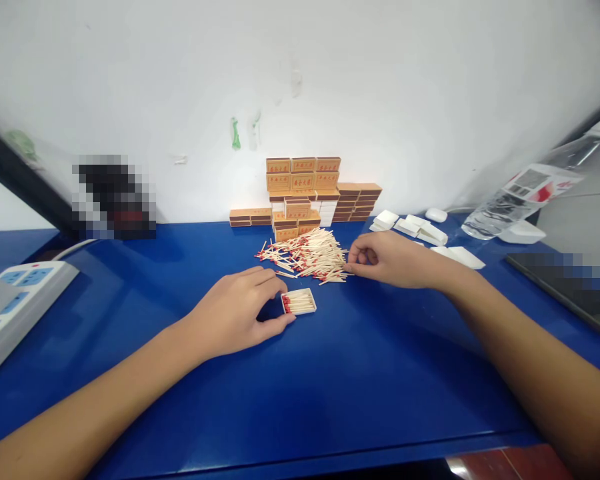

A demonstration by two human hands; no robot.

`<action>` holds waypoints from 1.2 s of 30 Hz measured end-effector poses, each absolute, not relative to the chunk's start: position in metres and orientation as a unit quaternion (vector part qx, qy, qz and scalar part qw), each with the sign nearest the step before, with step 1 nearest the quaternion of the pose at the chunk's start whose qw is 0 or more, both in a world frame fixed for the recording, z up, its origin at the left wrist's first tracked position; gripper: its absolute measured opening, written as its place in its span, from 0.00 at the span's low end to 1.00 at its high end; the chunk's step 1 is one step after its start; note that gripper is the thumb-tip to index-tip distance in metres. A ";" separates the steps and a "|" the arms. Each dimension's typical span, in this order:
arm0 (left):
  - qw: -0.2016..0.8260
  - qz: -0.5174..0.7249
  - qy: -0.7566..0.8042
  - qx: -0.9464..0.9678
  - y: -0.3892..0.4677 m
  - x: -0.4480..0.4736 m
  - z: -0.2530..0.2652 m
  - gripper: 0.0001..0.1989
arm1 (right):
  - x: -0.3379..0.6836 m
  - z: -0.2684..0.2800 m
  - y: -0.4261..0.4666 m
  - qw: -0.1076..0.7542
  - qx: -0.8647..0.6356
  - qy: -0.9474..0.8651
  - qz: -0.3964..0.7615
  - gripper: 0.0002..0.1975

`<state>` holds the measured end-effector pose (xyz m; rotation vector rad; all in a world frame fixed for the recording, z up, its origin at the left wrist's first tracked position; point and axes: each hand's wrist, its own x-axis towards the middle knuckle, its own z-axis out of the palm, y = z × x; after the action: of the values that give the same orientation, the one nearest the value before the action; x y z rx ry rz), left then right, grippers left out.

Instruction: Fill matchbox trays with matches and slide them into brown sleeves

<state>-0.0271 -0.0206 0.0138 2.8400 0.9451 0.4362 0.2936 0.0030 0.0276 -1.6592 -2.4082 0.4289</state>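
Note:
A small white matchbox tray (314, 309) with red-tipped matches lying side by side sits on the blue table. My left hand (245, 310) holds its left end, the thumb at the near side and the fingers at the far side. Behind it spreads a heap of loose matches (323, 257), their red heads pointing mostly left. My right hand (380, 259) is at the heap's right edge, thumb and fingertips pinched together. Whatever lies between those fingertips is too small to make out.
Stacked matchboxes (303, 180) stand against the wall. White empty trays (420, 229), a tilted water bottle (520, 190) and a dark phone-like slab (565, 287) lie at the right. A power strip (55, 283) is at the left. The table's front edge (310, 460) runs below.

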 end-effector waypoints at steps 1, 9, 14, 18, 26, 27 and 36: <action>0.058 0.144 0.311 0.938 -0.021 -0.027 0.014 0.13 | 0.293 0.027 0.003 0.088 -0.559 -0.811 0.149 0.13; 0.056 0.145 0.309 0.938 -0.021 -0.027 0.013 0.13 | 0.304 0.035 0.004 0.106 -0.563 -0.810 0.124 0.11; 0.054 0.147 0.307 0.939 -0.021 -0.027 0.013 0.12 | 0.302 0.030 0.005 0.084 -0.550 -0.816 0.157 0.13; 0.058 0.146 0.307 0.939 -0.021 -0.028 0.014 0.13 | 0.305 0.026 0.006 0.055 -0.556 -0.808 0.188 0.09; 0.057 0.141 0.310 0.939 -0.020 -0.028 0.013 0.13 | 0.323 0.036 0.002 0.058 -0.563 -0.799 0.203 0.08; 0.056 0.140 0.310 0.939 -0.020 -0.028 0.013 0.13 | 0.321 0.039 0.000 0.075 -0.562 -0.799 0.202 0.08; 0.050 0.146 0.299 0.942 -0.020 -0.027 0.012 0.12 | 0.234 0.031 -0.035 0.160 -0.399 -0.883 0.190 0.04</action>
<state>-0.0268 -0.0198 0.0119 2.8683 0.9119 0.4447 0.2338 -0.0355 0.0310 -1.1398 -2.5210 0.5421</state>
